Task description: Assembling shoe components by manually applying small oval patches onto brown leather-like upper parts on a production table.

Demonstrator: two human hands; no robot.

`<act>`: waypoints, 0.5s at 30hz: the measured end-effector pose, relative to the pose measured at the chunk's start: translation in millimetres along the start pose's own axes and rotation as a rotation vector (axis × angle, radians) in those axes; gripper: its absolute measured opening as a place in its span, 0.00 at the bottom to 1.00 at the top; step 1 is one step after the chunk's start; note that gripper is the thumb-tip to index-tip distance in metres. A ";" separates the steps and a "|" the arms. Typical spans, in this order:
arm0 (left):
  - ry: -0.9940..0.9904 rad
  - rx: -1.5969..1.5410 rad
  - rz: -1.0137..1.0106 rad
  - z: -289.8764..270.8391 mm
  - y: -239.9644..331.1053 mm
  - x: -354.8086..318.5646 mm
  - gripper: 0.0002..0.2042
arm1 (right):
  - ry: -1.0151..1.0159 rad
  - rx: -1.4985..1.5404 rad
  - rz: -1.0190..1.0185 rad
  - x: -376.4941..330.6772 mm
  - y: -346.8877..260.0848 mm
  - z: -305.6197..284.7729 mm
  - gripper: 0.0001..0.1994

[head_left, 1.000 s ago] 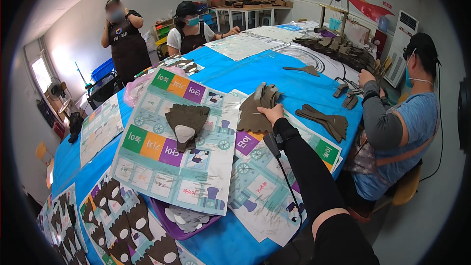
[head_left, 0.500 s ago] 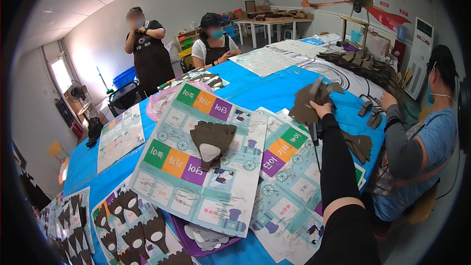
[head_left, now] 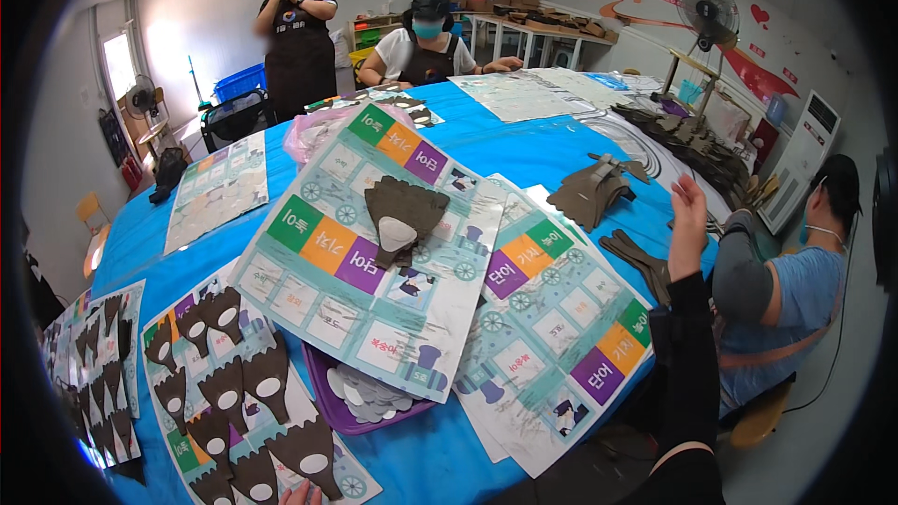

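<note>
My right hand (head_left: 688, 217) is raised over the right side of the table, fingers stretched upward, with nothing visible in it. Left of it lies a fanned stack of dark brown glove-like pieces (head_left: 587, 194), and below that are more brown pieces (head_left: 638, 257). Only the fingertips of my left hand (head_left: 301, 494) show at the lower edge, beside a brown piece with a white oval (head_left: 309, 454); the rest is out of view. Another brown piece (head_left: 404, 213) with a white oval lies on the large printed sheet (head_left: 309, 262) before me.
Several brown pieces with white ovals cover a sheet (head_left: 351, 482) at the lower left. A purple basket (head_left: 351, 421) of white ovals sits partly under the large sheet. A co-worker (head_left: 795, 290) sits close on the right. A standing fan (head_left: 708, 14) and a brown pile (head_left: 687, 131) are at the far right.
My right hand has let go of the brown stack, which now lies on the blue table cover, and has moved right. Fingertips of my left hand have come into view at the bottom.
</note>
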State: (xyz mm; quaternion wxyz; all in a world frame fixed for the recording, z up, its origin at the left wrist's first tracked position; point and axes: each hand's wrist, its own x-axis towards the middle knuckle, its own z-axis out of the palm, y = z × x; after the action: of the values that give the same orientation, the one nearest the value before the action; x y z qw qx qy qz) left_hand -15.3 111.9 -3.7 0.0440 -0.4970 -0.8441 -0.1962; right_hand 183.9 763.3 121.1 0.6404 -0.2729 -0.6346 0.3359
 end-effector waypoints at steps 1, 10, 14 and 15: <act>-0.017 -0.010 -0.050 -0.4 1.3 -7.9 0.29 | 0.009 0.011 -0.014 -11.3 -14.5 -6.3 0.18; 0.018 -0.068 0.017 -9.6 -1.5 2.4 0.29 | -0.403 0.012 -0.043 -176.3 -121.3 20.5 0.09; 0.121 -0.103 -0.002 -11.6 -8.2 -10.9 0.28 | -0.903 0.058 -0.170 -283.4 -145.7 92.9 0.12; 0.131 -0.122 -0.054 -16.9 -9.3 -19.8 0.26 | -1.038 0.100 -0.186 -306.7 -158.8 106.9 0.13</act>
State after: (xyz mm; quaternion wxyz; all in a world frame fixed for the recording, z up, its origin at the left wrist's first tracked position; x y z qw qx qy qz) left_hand -15.3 85.3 3.9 0.0635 -0.4621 -0.8390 -0.2803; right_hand 100.2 417.7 56.1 0.2813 0.0176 -0.8727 0.3986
